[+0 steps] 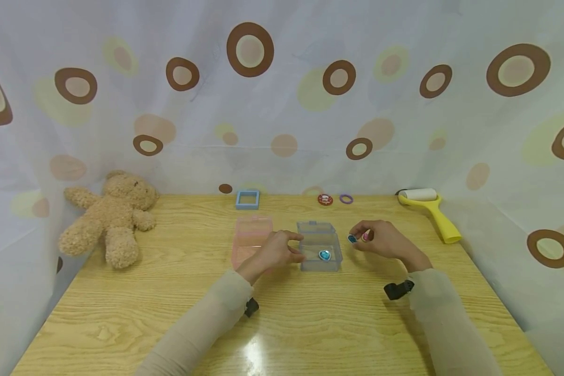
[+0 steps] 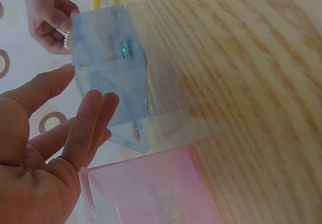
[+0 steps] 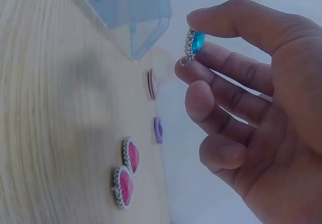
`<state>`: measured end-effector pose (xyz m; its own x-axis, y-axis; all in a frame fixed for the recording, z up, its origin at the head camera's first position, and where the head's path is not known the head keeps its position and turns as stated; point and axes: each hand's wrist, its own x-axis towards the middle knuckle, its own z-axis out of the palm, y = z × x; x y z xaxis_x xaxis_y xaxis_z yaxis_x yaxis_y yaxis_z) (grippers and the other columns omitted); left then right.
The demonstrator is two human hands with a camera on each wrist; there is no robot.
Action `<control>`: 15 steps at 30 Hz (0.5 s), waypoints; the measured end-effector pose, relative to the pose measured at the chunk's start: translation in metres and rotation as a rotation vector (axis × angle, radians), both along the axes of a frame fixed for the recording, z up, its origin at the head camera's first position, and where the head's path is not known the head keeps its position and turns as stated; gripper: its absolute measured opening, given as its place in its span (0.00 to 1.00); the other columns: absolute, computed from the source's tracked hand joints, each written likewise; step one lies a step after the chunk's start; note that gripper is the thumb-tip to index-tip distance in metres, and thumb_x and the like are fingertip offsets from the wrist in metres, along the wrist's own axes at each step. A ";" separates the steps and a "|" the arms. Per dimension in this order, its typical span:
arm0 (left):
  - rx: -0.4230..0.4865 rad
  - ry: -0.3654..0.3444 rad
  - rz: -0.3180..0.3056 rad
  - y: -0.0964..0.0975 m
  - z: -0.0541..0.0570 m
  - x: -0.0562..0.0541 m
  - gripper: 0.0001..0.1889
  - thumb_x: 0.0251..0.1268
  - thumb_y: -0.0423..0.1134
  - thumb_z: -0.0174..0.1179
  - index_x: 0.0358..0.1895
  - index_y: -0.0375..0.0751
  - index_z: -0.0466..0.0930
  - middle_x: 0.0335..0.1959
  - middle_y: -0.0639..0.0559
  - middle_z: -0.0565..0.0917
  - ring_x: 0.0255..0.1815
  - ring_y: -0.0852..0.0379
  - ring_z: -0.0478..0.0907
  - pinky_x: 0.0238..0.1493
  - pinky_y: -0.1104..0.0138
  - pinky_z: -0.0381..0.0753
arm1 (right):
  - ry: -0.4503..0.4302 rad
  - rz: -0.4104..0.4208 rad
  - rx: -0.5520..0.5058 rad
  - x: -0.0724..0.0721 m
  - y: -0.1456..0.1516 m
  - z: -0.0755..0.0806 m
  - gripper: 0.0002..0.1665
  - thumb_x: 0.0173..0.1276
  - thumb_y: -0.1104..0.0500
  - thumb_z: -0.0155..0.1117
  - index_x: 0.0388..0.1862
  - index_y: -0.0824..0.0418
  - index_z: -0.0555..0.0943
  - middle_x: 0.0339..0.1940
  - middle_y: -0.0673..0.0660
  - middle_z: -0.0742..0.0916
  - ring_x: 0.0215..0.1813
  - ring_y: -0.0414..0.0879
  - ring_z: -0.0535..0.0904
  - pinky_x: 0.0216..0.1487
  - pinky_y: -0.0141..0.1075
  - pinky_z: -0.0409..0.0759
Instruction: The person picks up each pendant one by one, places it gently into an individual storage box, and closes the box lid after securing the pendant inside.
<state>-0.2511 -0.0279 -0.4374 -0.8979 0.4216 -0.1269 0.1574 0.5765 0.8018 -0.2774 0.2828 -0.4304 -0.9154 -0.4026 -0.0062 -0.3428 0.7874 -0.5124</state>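
Note:
My right hand (image 1: 385,239) pinches a blue gem pendant (image 3: 196,43) with a silver beaded edge between thumb and fingertips, just right of a clear blue plastic box (image 1: 320,266). The box's lid stands raised at the back, and another blue gem pendant (image 1: 325,255) lies inside. At the box's left side is my left hand (image 1: 274,250), its fingers extended and its thumb tip at the rim. Under the left forearm and hand, a pink plastic box (image 1: 238,258) is partly hidden. Two pink gem pendants (image 3: 124,188) lie on the table below the right hand.
Along the back stand a blue square frame (image 1: 247,206), a red round badge (image 1: 325,199) and a purple ring (image 1: 346,199). A teddy bear (image 1: 110,219) sits at the left; a yellow-handled lint roller (image 1: 434,211) lies at the right. A patterned curtain (image 1: 282,104) encloses the table.

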 end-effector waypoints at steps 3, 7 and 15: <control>0.005 -0.001 -0.001 0.000 0.000 0.000 0.33 0.60 0.36 0.72 0.69 0.38 0.73 0.72 0.40 0.71 0.49 0.52 0.88 0.36 0.71 0.83 | 0.011 0.013 -0.016 0.000 -0.006 0.003 0.15 0.65 0.52 0.72 0.49 0.52 0.84 0.42 0.51 0.87 0.35 0.43 0.78 0.36 0.34 0.77; 0.003 0.002 -0.001 0.000 -0.001 -0.001 0.33 0.59 0.36 0.72 0.69 0.38 0.73 0.71 0.40 0.73 0.49 0.52 0.88 0.38 0.70 0.84 | 0.023 0.034 -0.024 -0.001 -0.013 0.005 0.14 0.65 0.53 0.72 0.49 0.51 0.84 0.41 0.50 0.87 0.30 0.42 0.76 0.31 0.32 0.76; -0.009 0.016 -0.002 0.000 -0.002 -0.001 0.33 0.59 0.37 0.72 0.69 0.38 0.74 0.71 0.40 0.73 0.48 0.53 0.88 0.38 0.70 0.84 | 0.021 0.077 -0.043 -0.005 -0.027 0.005 0.16 0.64 0.53 0.72 0.50 0.53 0.84 0.42 0.53 0.87 0.30 0.40 0.76 0.31 0.32 0.76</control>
